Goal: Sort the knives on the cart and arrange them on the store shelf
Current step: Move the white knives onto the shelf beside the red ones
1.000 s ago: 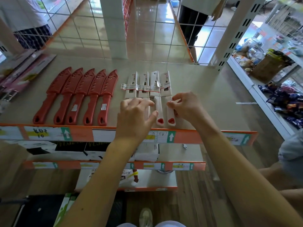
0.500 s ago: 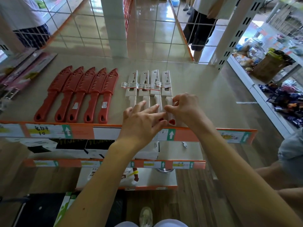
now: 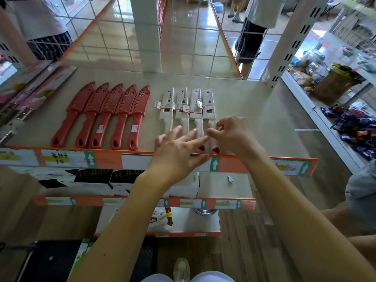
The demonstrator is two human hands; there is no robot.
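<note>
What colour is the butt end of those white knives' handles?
Red: the white plastic-sheathed knives have red handle ends, clearest in the head view.

Five red knives, sheathed, lie flat and side by side on the left of the shelf, handles near, tips far. Four white knives, sheathed and tagged, lie parallel just right of them. The right hand pinches the handle of the rightmost white knife.
</note>
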